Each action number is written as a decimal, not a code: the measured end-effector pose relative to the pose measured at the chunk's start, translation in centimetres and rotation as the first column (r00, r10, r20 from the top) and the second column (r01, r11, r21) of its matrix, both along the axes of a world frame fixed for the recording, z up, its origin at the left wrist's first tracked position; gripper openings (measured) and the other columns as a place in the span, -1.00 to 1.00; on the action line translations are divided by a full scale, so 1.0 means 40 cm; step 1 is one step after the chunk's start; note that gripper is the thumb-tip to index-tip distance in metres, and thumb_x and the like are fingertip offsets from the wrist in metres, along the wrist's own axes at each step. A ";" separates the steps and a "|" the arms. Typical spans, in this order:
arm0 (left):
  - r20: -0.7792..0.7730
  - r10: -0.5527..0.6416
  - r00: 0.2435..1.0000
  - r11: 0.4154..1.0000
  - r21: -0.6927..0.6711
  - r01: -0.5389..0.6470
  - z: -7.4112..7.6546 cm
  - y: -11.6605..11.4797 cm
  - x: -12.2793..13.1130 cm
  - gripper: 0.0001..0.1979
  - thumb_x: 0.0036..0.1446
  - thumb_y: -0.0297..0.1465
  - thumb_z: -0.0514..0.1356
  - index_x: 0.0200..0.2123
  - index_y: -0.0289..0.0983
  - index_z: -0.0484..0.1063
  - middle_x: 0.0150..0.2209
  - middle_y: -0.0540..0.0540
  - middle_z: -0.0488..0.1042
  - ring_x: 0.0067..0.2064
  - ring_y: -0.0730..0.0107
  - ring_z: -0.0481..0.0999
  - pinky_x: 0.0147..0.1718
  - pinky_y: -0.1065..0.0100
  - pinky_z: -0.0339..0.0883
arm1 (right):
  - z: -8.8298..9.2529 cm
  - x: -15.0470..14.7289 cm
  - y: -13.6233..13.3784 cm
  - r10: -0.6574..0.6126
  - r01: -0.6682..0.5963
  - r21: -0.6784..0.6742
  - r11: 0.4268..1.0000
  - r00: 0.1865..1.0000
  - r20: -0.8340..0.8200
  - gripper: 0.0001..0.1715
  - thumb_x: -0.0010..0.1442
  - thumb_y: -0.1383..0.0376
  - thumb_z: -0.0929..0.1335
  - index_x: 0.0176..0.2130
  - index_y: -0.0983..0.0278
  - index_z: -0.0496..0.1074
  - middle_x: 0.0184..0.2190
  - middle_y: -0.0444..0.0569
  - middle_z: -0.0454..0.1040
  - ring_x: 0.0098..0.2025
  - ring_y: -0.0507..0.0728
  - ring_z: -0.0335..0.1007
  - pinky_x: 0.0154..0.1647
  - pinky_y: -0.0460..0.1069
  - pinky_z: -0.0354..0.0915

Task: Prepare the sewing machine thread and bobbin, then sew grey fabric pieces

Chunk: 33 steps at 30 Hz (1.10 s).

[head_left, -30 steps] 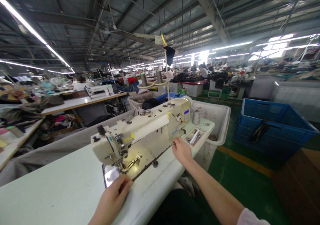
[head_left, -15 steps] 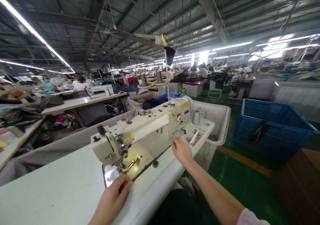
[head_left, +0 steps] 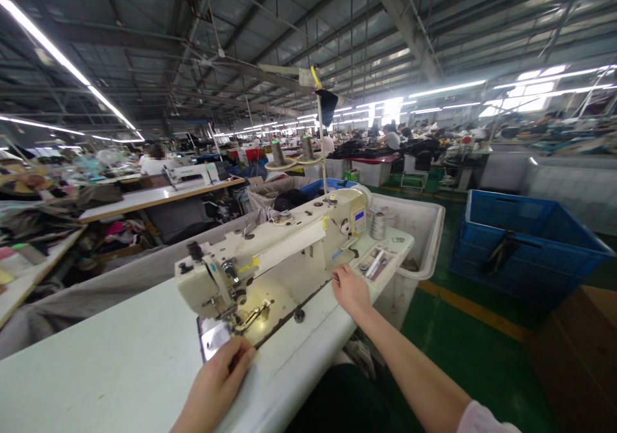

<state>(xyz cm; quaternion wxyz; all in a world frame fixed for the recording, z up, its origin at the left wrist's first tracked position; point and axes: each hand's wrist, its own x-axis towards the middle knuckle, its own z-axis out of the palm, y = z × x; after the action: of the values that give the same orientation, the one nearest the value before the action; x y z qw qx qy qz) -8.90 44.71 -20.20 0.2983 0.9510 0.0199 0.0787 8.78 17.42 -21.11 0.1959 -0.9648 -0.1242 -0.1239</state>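
A cream sewing machine (head_left: 289, 234) stands on a pale green table (head_left: 120, 349), its lamp lighting the bed below the needle area. Beside the shiny metal plate (head_left: 214, 339) at the machine's left end rests my left hand (head_left: 219, 376), fingers curled and thumb close to them. My right hand (head_left: 351, 293) is closed at the front edge of the machine bed, near the parts tray (head_left: 376, 265). Whatever either hand may grip is hidden by the fingers. A small dark round knob (head_left: 299, 315) sits on the bed's front edge between the hands.
A grey thread cone (head_left: 378, 226) stands at the table's right end. Behind it is a white bin (head_left: 431, 240), with a blue crate (head_left: 530, 247) further right on the green floor. Two thread cones sit on a stand (head_left: 324, 144) behind the machine. Another person (head_left: 157, 160) is at the far left.
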 end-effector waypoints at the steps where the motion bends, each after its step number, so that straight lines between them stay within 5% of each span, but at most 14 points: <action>1: -0.002 0.003 1.000 1.000 -0.001 -0.003 0.002 -0.001 -0.001 -0.66 0.20 -0.11 -0.04 -0.41 -0.19 0.35 -0.43 -0.04 0.47 -0.36 0.28 0.47 -0.33 0.33 0.34 | 0.000 0.000 0.000 0.001 -0.001 0.002 1.000 1.000 -0.001 -0.74 0.30 0.26 0.22 -0.08 0.19 0.43 -0.04 -0.07 0.40 -0.22 0.06 0.43 -0.28 -0.06 0.22; 33: 0.049 -0.001 0.999 1.000 -0.020 0.002 0.008 -0.009 -0.001 -0.67 0.20 -0.12 0.01 -0.44 -0.20 0.37 -0.47 -0.03 0.47 -0.41 0.30 0.47 -0.38 0.37 0.34 | 0.005 -0.004 0.001 -0.012 0.011 -0.048 0.999 1.000 -0.019 -0.72 0.32 0.25 0.21 -0.06 0.19 0.42 -0.01 -0.04 0.38 -0.23 0.06 0.45 -0.30 -0.05 0.23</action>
<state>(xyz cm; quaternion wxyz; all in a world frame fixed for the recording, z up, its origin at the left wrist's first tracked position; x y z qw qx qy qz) -8.95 44.37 -19.87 0.3083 0.9458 0.0126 0.1012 8.63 17.44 -20.90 0.1731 -0.9711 -0.1197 -0.1129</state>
